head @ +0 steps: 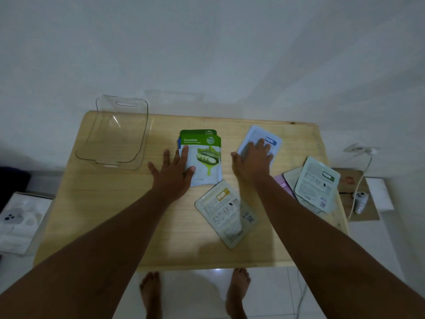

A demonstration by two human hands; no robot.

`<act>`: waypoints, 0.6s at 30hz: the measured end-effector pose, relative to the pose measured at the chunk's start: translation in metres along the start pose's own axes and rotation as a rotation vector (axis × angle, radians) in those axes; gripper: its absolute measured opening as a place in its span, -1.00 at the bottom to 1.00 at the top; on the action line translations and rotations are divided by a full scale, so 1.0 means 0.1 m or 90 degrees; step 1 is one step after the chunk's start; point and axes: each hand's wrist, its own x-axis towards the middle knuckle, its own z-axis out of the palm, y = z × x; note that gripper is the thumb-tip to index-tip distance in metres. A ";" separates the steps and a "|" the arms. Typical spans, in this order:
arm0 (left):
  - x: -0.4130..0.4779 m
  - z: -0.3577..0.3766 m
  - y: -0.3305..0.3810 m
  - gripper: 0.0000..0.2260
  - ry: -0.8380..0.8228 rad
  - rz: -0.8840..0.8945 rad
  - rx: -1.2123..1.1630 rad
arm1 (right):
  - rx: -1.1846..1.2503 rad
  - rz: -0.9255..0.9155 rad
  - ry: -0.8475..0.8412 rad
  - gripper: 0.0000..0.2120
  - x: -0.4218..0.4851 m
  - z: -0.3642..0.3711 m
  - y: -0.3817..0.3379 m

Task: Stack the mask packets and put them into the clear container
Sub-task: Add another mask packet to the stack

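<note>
A small stack of mask packets with a green cucumber packet [207, 153] on top lies in the middle of the wooden table [96, 217]. My left hand [174, 171] rests flat on its left edge, fingers spread. My right hand [251, 162] lies flat on a pale blue packet [264, 137] to the right. A beige packet [226, 212] lies face down nearer me. At the right edge, a light green packet [317, 183] overlaps a cream packet [291, 178] and a pink one [281, 183]. The clear container [115, 134] stands empty at the far left corner.
A white wall is just behind the table. A white box [18, 222] sits on the floor at the left. At the right are a cardboard sheet [351, 180], a phone [360, 201] on a white cable, and a wall socket [357, 148]. My bare feet show below the table's front edge.
</note>
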 end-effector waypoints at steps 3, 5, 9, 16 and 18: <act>0.00 0.00 0.00 -0.40 0.001 0.000 -0.001 | 0.010 -0.016 -0.006 -0.42 -0.03 -0.01 -0.02; 0.00 -0.01 0.00 -0.40 -0.004 -0.004 -0.004 | 0.006 -0.047 -0.005 -0.49 -0.06 -0.02 -0.04; 0.01 -0.01 -0.01 -0.40 -0.005 0.000 -0.002 | 0.030 -0.102 0.023 -0.55 -0.16 0.04 -0.07; 0.01 -0.01 -0.02 -0.40 -0.011 -0.001 -0.006 | 0.186 -0.176 0.091 -0.50 -0.20 -0.19 -0.12; 0.01 -0.02 -0.01 -0.40 -0.013 0.000 -0.013 | 0.288 -0.202 0.167 -0.55 -0.22 -0.32 -0.19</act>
